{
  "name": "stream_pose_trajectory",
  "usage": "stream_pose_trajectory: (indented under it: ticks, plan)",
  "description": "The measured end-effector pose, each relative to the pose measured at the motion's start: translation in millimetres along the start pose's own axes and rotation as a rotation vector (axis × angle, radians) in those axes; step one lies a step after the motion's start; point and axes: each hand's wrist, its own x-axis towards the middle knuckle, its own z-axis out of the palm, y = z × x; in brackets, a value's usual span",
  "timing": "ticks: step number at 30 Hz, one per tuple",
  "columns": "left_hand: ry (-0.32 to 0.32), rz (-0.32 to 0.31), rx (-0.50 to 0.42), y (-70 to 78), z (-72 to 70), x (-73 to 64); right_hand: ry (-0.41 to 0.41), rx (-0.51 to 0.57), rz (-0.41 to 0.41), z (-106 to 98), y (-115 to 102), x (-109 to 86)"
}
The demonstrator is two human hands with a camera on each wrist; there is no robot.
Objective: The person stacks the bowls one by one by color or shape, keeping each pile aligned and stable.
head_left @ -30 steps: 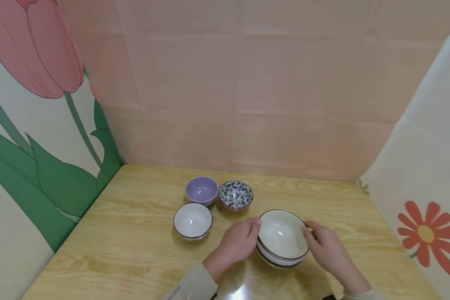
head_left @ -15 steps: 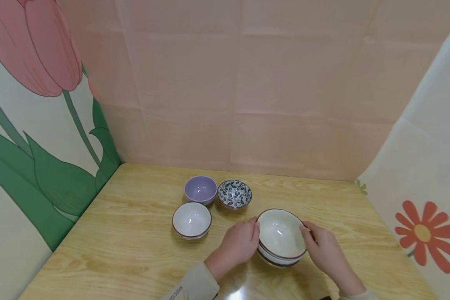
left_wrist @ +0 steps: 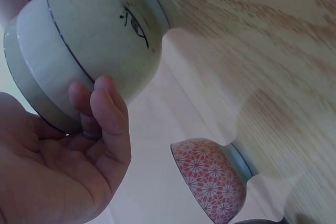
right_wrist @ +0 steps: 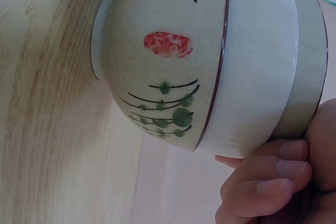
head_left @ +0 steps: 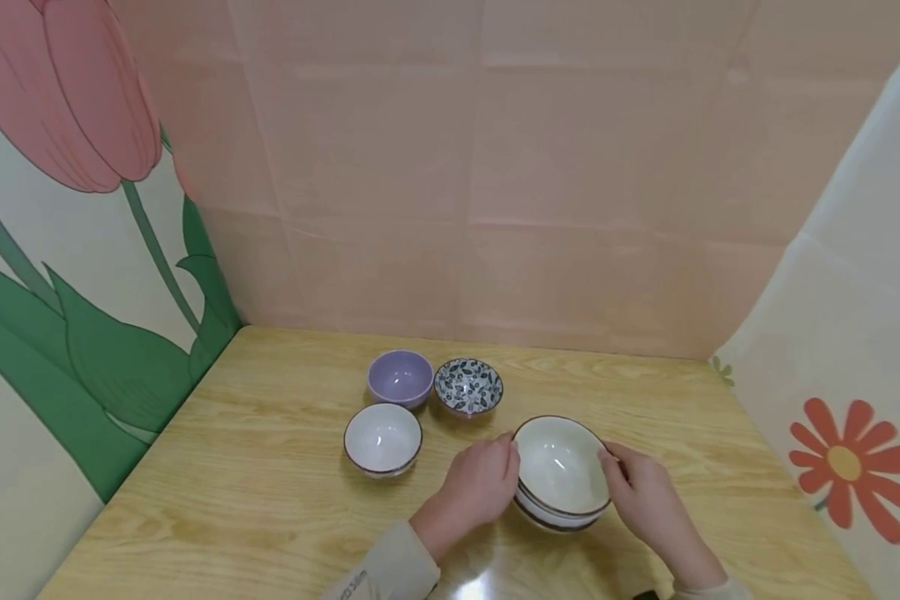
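A nested stack of bowls stands at the right of the table. On top is a cream bowl [head_left: 558,467] with a brown rim, a plain white bowl [right_wrist: 257,61] shows below it, and the bottom bowl [right_wrist: 163,98] bears painted green dots, black lines and a red mark. My left hand [head_left: 480,479] grips the top bowl at its left, thumb at the rim and fingertips against the stack's side. From the right, my right hand [head_left: 648,492] holds the same bowl, thumb on its rim, fingers curled under it. The stack's foot meets the wooden table in both wrist views.
Left of the stack sit a white bowl [head_left: 383,439] with a dark rim, a purple bowl [head_left: 401,379] behind it and a leaf-patterned bowl [head_left: 468,387] close beside the purple one. A bowl with a red flower-patterned outside [left_wrist: 210,179] shows in the left wrist view. Printed cloth [head_left: 457,167] hangs behind the table [head_left: 255,467].
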Motion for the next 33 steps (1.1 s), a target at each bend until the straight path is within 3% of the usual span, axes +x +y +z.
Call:
stream_pose_trajectory:
  ticks: [13,21,30,33]
  plan:
    - [-0.011,0.017,0.049,2.2,-2.1,3.3,-0.031,0.03,0.062,-4,-2,0.1]
    - [-0.041,0.022,0.066,0.9,-9.3,8.9,0.003,0.006,0.002,-4,2,5.2]
    - [-0.086,0.045,0.053,-7.2,-11.8,12.0,-0.083,0.021,0.075,-7,-1,2.6]
    - [-0.077,0.06,0.041,-13.9,-19.7,17.2,-0.09,0.016,0.072,-8,-4,2.6]
